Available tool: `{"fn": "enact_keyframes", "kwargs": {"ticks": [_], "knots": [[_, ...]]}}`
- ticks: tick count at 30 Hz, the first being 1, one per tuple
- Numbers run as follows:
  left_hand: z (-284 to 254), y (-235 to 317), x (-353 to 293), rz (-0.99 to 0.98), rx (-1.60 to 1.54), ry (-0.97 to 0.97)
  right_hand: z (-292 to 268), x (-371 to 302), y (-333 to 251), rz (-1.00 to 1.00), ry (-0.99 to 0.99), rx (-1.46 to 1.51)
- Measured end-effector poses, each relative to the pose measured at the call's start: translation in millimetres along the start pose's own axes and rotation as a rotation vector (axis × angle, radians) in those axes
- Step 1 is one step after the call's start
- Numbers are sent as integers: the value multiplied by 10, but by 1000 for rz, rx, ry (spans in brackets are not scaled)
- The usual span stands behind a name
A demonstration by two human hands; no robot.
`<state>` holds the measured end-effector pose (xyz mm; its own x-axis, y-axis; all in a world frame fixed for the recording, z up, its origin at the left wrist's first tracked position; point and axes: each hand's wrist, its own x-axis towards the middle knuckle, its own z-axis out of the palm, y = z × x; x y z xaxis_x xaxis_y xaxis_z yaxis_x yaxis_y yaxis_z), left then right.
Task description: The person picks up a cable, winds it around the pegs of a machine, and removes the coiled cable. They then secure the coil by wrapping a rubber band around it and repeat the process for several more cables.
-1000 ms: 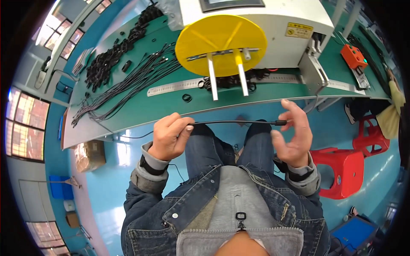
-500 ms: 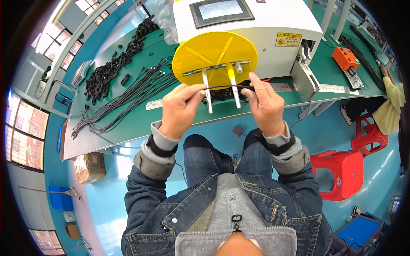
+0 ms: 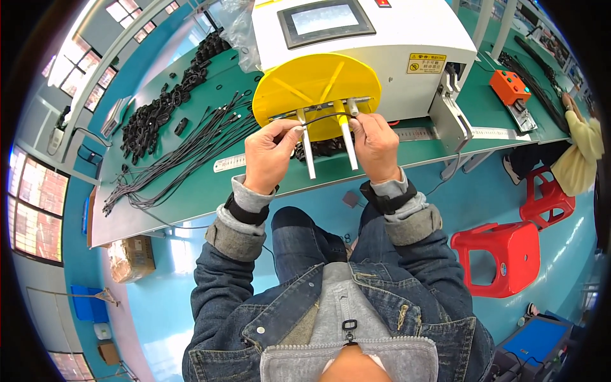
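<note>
A thin black cable (image 3: 326,116) runs between my hands in a shallow upward arc, crossing at the two metal pegs of a yellow disc (image 3: 286,84). My left hand (image 3: 267,158) pinches one end between thumb and fingers, beside the left peg (image 3: 309,154). With closed fingers, my right hand (image 3: 378,149) grips the other end next to the right peg (image 3: 349,145). Whether the cable touches the pegs I cannot tell. The disc is mounted on the front of a white machine (image 3: 414,38) with a screen (image 3: 326,21).
Loose black cables (image 3: 184,149) lie on the green table (image 3: 235,191) at left, with a heap of coiled black cables (image 3: 153,121) behind. A steel ruler (image 3: 490,132) runs along the front. An orange button box (image 3: 509,87) stands right. Red stools (image 3: 509,254) and another person's sleeve (image 3: 578,149) are at right.
My hands have come closer together, the right one moving left. The cable between them has gone from nearly straight to arched and sits higher, nearer the disc.
</note>
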<state>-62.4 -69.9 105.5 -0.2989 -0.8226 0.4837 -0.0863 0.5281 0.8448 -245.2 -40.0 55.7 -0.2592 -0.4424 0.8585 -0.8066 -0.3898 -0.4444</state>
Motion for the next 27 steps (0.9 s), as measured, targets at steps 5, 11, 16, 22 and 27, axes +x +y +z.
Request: {"fn": "enact_keyframes", "kwargs": {"ticks": [5,11,16,22,27], "knots": [[40,26,42,31,76,-16,65,-5,87,33,25,-32],[53,-114,38,88,67,94,-75,-134,139,180,37,125],[83,-121,33,83,11,93,24,-73,142,113,21,81],[2,-100,34,81,81,39,120,-2,133,-7,52,101],[-27,-86,20,61,79,16,135,-33,165,-7,41,15]]}}
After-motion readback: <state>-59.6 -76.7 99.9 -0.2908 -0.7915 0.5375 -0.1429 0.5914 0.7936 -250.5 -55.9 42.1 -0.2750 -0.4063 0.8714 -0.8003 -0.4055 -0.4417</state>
